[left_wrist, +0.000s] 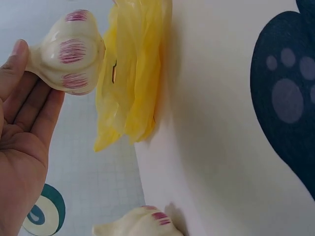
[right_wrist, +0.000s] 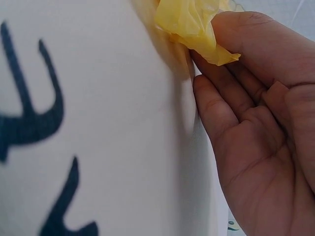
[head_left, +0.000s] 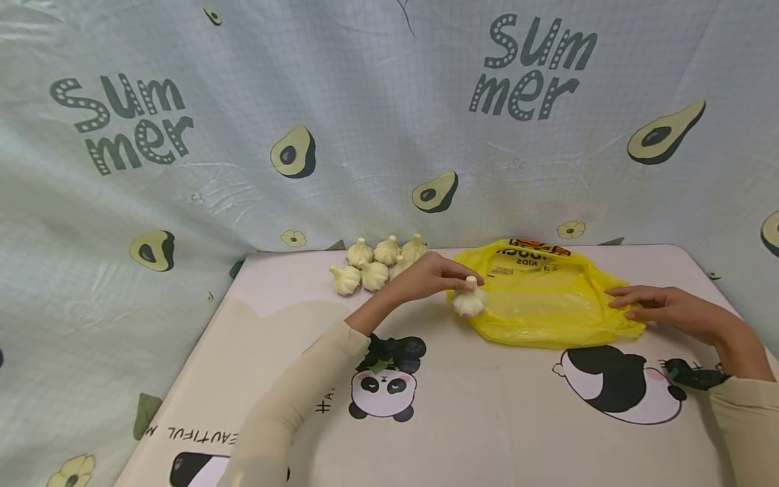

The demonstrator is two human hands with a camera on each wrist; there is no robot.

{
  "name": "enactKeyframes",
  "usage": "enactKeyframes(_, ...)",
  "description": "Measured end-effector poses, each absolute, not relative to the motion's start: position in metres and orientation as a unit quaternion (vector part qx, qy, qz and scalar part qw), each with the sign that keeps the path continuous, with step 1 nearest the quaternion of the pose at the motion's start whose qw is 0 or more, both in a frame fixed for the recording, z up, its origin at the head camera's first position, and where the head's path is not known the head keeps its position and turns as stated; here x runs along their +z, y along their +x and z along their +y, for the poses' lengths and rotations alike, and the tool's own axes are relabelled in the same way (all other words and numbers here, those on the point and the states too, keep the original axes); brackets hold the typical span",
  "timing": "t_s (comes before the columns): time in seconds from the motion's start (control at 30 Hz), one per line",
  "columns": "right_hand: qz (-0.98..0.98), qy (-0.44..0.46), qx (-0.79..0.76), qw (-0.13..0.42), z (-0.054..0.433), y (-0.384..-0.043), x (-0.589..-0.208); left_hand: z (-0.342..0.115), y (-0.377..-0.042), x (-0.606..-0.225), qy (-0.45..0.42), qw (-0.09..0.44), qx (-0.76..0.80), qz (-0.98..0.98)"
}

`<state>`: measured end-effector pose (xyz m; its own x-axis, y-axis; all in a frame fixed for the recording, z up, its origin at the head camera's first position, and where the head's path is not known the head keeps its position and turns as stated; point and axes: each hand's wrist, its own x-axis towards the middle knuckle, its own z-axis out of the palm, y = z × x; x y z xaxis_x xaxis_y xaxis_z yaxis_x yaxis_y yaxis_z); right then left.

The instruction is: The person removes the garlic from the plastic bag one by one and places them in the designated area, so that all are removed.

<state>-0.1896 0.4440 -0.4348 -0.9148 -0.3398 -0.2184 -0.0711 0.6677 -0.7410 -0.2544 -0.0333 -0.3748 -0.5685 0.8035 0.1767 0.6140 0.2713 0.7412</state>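
My left hand pinches a garlic bulb by its stem end, at the left side of a yellow plastic bag. In the left wrist view, purple streaks mark the held bulb, with the bag just beyond it. At the bag's right end, my right hand holds its edge. The right wrist view has a corner of the bag between the thumb and fingers. Behind my left forearm, several more garlic bulbs sit in a cluster.
The table has a pale cover printed with pandas and lettering. A light curtain with avocado prints hangs directly behind its far edge. A dark strap circles my right wrist.
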Motion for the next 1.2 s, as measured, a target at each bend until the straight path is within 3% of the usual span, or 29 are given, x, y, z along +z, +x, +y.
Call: enactKeyframes(1.2,0.896,-0.128,-0.393,0.161,0.446,-0.187,-0.434,-0.086,-0.246,-0.379,0.403,0.112,0.42,0.805)
